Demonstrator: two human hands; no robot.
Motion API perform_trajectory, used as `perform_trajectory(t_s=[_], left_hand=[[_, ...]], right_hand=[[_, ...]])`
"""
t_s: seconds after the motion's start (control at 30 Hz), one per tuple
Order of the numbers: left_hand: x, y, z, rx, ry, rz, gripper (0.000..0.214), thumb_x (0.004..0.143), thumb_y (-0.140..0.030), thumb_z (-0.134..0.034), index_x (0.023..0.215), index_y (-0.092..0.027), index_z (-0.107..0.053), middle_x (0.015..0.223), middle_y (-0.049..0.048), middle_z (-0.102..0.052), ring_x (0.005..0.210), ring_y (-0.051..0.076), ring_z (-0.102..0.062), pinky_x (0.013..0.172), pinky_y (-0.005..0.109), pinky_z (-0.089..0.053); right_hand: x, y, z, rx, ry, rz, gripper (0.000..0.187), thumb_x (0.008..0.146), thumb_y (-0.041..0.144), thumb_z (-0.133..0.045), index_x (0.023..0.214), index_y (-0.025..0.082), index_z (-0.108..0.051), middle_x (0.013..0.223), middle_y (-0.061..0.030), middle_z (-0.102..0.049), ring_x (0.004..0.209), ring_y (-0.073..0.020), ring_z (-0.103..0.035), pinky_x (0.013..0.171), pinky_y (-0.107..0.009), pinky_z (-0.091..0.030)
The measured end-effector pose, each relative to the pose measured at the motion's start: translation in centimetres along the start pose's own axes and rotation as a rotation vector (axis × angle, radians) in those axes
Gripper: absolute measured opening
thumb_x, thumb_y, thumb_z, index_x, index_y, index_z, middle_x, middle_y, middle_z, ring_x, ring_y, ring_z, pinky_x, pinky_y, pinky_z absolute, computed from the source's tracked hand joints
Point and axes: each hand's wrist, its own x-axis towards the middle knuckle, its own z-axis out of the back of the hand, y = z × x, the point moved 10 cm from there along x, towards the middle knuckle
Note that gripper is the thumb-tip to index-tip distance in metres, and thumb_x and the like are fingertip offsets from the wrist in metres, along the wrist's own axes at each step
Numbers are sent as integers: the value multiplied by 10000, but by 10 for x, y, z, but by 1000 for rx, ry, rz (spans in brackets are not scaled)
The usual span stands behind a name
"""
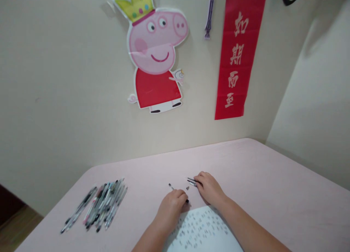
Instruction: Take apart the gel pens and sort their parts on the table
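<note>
My left hand rests on the pink table, fingers curled around a thin pen part whose tip sticks out toward the wall. My right hand lies a little to the right, fingers closed on a dark pen barrel that points left. A tiny dark piece lies on the table between the two hands. Just in front of both hands is a white sheet with handwriting.
A heap of several pens lies at the table's left. On the wall behind hang a cartoon pig cutout, a red banner with characters and a purple tassel. Wooden floor shows at the lower left.
</note>
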Motion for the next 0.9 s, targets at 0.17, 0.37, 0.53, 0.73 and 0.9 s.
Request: perform_trajectory(t_s=[0.17, 0.37, 0.53, 0.73, 0.9], left_hand=[[-1, -2, 2, -132, -36, -46, 236, 840, -130, -537, 1029, -200, -658, 1028, 73, -690, 937, 200, -623, 829, 319, -504], [-3, -2, 6, -291, -80, -100, 286, 846, -119, -511, 1073, -205, -663, 1059, 94, -692, 963, 194, -630, 860, 326, -505], [-6, 8, 14, -369, -154, -86, 295, 811, -63, -475, 979, -204, -673, 1066, 84, -682, 986, 180, -614, 874, 312, -483], [-9, 44, 26, -346, -255, 183, 216, 698, -46, -416, 695, -187, -580, 776, 43, -601, 769, 172, -572, 706, 289, -459], [-11, 61, 25, -391, -306, 245, 207, 671, -60, -372, 660, -199, -525, 724, 26, -563, 719, 169, -552, 684, 290, -442]], right_hand=[[0, 13, -8, 10, 50, 6, 327, 820, 36, -441, 867, 203, -718, 836, -65, -639, 842, -182, -582, 753, -259, -421], [-3, 25, -14, 40, 84, 28, 306, 818, 61, -451, 840, 199, -723, 825, -65, -645, 842, -187, -591, 763, -269, -434], [-1, 29, -11, 116, 55, 23, 303, 849, 147, -476, 1061, 190, -688, 1057, -98, -662, 1017, -208, -587, 909, -309, -438], [-3, 50, -29, 102, 137, 109, 450, 848, 202, -512, 1295, 165, -541, 1392, -150, -475, 1257, -260, -469, 1051, -384, -370], [-7, 59, -48, 134, 152, 201, 440, 876, 117, -419, 1299, 154, -534, 1407, -150, -453, 1273, -247, -458, 1066, -392, -365]])
